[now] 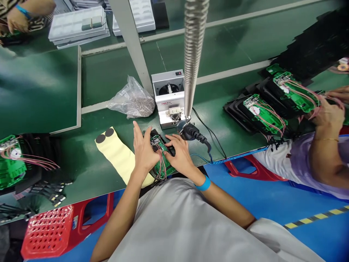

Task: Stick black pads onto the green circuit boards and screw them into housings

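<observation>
A green circuit board unit (163, 146) with reddish wires (163, 165) sits in a black case in front of my body, on the bench. My left hand (145, 151) lies along its left side, fingers stretched out and apart, thumb pointing toward the board. On the other side, my right hand (180, 152) has its fingers and thumb bent around the case's right edge. The case's near end is partly covered by wires. A power screwdriver (188, 130) hangs on a metal coil spring (195, 43) just beyond my right hand.
A screw feeder (169, 98) stands behind the case, beside a clear bag of screws (137, 103). A yellow strip (116, 153) lies to the left. More green units (263, 112) are at the right, near a co-worker's hand (331, 112). Stacked white trays (77, 27) stand beyond.
</observation>
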Available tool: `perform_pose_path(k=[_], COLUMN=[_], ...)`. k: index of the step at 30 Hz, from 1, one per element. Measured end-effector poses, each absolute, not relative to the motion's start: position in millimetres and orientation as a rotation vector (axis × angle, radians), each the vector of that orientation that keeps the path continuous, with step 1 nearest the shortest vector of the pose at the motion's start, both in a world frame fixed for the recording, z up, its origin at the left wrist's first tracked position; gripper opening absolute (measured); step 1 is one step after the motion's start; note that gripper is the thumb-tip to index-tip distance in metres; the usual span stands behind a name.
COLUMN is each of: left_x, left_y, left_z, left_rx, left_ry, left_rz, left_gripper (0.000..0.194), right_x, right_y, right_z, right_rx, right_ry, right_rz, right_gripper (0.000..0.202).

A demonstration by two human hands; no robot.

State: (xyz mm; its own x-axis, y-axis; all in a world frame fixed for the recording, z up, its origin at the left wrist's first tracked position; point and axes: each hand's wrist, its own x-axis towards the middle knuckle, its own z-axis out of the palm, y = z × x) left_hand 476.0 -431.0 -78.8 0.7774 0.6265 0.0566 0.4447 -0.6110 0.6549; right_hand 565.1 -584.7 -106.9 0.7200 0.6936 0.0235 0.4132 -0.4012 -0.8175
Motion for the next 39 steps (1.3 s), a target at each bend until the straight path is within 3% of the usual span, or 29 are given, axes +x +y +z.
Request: perform_pose_path(k=[9, 19, 24, 31, 39], left_x=[474.9, 471.3, 464.9, 463.6, 459.9], left_y=[-425.1, -436.4, -434.7, -434.0, -431.2], left_z=[-82.8, -91.0, -94.5, -94.8, -104.2], left_rx=[2.272, 2.244, 2.153, 2.006, 2.044], left_ry=[0.906, 0.938, 0.991, 1.059, 1.026], left_rz=[0.262, 0.379, 0.407, 0.341, 0.379], left_gripper=[0.076, 0.071, 0.06, 0.061, 0.063], right_x=[565.6, 551.4, 535.0, 530.5, 530.5], right_y=[-585.4, -584.3, -585.2, -585.2, -585.7], right_z=[-104.7, -111.8, -112.6, -105.6, -110.0], right_rx=[-2.008, -2.005, -2.019, -2.06, -2.108], right_ry=[-0.829, -0.815, -0.812, -0.793, -0.817], right_rz=[0.452, 0.344, 0.27, 0.297, 0.294], right_gripper=[0.017, 0.015, 0.014, 0.038, 0.039])
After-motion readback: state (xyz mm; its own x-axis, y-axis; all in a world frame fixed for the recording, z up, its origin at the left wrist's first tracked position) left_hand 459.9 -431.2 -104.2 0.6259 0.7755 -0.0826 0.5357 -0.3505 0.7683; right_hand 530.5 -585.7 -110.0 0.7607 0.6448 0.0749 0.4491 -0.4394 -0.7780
